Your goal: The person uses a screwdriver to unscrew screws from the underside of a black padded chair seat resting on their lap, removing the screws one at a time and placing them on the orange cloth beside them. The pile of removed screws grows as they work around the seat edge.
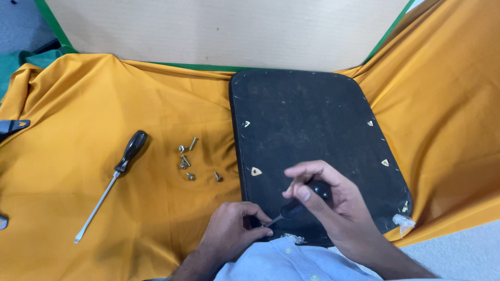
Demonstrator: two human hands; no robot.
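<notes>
I observe the right grip [317, 200] clenched around a black-handled screwdriver [297, 206], its tip apparently pinched by the left grip [237, 229] at the black seat pad's [312, 135] near edge just beneath both.

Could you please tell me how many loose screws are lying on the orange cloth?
6 loose screws lie on the orange cloth, between the spare screwdriver and the black panel: two upper, two middle, two lower. Others may be hidden under the hands.
</notes>
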